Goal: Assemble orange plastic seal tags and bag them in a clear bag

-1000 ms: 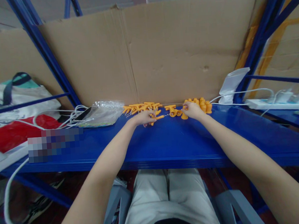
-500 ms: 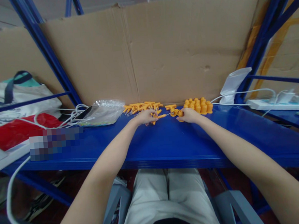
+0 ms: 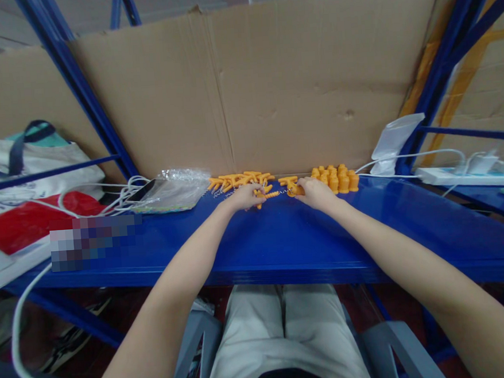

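Observation:
Both hands rest at the back of a blue metal shelf [image 3: 282,244]. My left hand [image 3: 244,197] is closed around a small orange threaded piece [image 3: 271,195] beside a loose pile of orange T-shaped parts [image 3: 236,181]. My right hand [image 3: 314,191] is closed on an orange plastic part [image 3: 294,190], just left of a cluster of upright orange caps [image 3: 336,178]. One more orange T-shaped part [image 3: 286,181] lies between the hands. A thin chain seems to link the two held pieces.
A cardboard sheet [image 3: 270,84] backs the shelf. To the left lie a clear plastic bag [image 3: 172,190], white cables [image 3: 123,195], a red bag [image 3: 25,223] and a tote bag [image 3: 29,161]. On the right sit a white pouch [image 3: 393,139] and a power strip [image 3: 467,175].
My right hand has drawn leftward from the cluster of orange caps toward my left hand, carrying an orange part. My left hand has stayed almost still.

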The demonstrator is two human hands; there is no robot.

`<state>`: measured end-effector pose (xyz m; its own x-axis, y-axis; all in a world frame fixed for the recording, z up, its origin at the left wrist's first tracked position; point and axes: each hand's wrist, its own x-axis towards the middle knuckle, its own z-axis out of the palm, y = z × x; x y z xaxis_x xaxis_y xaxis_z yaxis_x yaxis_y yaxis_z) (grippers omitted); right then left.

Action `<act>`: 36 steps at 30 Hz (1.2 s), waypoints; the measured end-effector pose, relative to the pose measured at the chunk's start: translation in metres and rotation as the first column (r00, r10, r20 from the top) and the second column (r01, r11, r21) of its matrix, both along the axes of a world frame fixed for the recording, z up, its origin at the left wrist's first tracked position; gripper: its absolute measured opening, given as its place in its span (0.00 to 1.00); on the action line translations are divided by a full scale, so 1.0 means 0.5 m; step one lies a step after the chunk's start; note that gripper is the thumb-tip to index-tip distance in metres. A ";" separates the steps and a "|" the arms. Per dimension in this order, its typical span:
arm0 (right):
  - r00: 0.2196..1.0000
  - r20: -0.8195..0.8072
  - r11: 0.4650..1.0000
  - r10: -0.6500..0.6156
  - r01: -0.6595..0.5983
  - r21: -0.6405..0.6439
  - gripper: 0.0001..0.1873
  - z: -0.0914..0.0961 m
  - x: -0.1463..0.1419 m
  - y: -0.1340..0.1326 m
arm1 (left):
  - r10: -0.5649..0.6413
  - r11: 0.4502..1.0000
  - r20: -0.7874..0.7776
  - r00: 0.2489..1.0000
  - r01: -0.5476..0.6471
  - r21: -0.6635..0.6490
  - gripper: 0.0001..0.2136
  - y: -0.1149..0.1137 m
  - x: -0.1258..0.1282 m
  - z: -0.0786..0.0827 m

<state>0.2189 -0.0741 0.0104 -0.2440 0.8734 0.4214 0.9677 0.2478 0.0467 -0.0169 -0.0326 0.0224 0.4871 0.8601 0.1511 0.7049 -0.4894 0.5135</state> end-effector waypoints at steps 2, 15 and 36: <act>1.000 0.007 1.000 0.013 -0.013 0.017 0.13 0.002 0.001 -0.001 | -0.010 0.999 -0.009 1.000 0.011 0.038 0.07 0.004 -0.003 -0.002; 1.000 -0.024 0.996 0.011 -0.008 0.092 0.16 -0.005 0.004 0.005 | -0.047 0.960 -0.039 0.998 0.056 0.275 0.06 0.050 -0.014 -0.021; 0.986 -0.041 0.984 0.163 -0.159 0.078 0.21 0.001 0.000 -0.003 | 0.005 0.998 0.286 0.958 -0.021 0.053 0.13 0.021 0.042 -0.052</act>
